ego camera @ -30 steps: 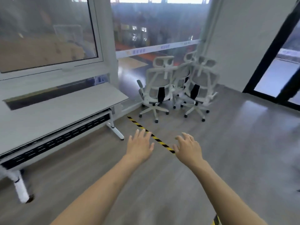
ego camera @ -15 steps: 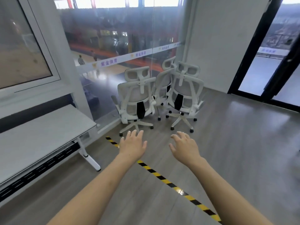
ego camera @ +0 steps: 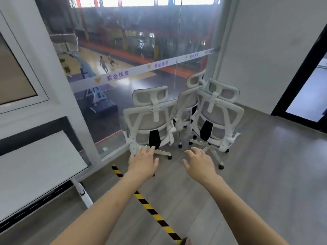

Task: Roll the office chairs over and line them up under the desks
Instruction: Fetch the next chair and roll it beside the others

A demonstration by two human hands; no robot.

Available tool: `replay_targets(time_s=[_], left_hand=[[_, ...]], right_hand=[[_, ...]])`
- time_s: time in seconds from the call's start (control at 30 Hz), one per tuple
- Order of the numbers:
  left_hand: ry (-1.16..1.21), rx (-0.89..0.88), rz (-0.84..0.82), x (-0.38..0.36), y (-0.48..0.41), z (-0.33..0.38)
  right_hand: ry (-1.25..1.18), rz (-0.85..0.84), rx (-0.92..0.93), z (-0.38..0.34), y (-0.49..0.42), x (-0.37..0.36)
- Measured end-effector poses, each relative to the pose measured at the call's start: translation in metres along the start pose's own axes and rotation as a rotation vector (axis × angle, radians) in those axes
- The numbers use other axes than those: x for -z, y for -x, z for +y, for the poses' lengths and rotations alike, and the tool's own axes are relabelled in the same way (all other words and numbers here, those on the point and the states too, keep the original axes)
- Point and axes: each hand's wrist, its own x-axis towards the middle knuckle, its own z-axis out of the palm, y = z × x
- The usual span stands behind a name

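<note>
Writing: a white band (ego camera: 123,73) runs across the glass wall (ego camera: 141,41) beyond both hands, printed with the purple characters 紫金体育 beside a small orange emblem. More purple print further right along it is too blurred to read.
Left chair: a white plastic-framed office chair with a grey mesh back (ego camera: 150,121), a hollow headrest and a black lumbar strap. It stands straight ahead of the left hand with its back to the person, on a star base with dark castors.
Right chair: a second white mesh-backed office chair (ego camera: 218,117) of the same build, ahead of the right hand and slightly to its right.
Third chair: another white office chair (ego camera: 188,101) stands behind and between those two, mostly hidden.
Worktop: a flat matt white worktop (ego camera: 35,172) lies to the left of the left hand, well apart from the chairs. It has a white leg and a black slotted tray under its edge.
Floor: the grey wood-grain floor (ego camera: 265,183) has yellow-and-black striped tape (ego camera: 152,211) passing beneath the left forearm.
Left hand: the left hand (ego camera: 143,162) is palm down with fingers straight and spread, holding nothing. Its fingertips overlap the left chair's base, and contact cannot be told.
Right hand: the right hand (ego camera: 200,161) is palm down with fingers loosely spread, holding nothing and clear of the chairs.
</note>
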Motion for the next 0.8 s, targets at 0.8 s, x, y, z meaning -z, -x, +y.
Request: replay_targets(time_s=[0.8], left_hand=[[0.095, 0.307, -0.087, -0.023, -0.450, -0.084]], right_hand=[[0.012, -0.227, 0.221, 0.029, -0.528, -0.062]])
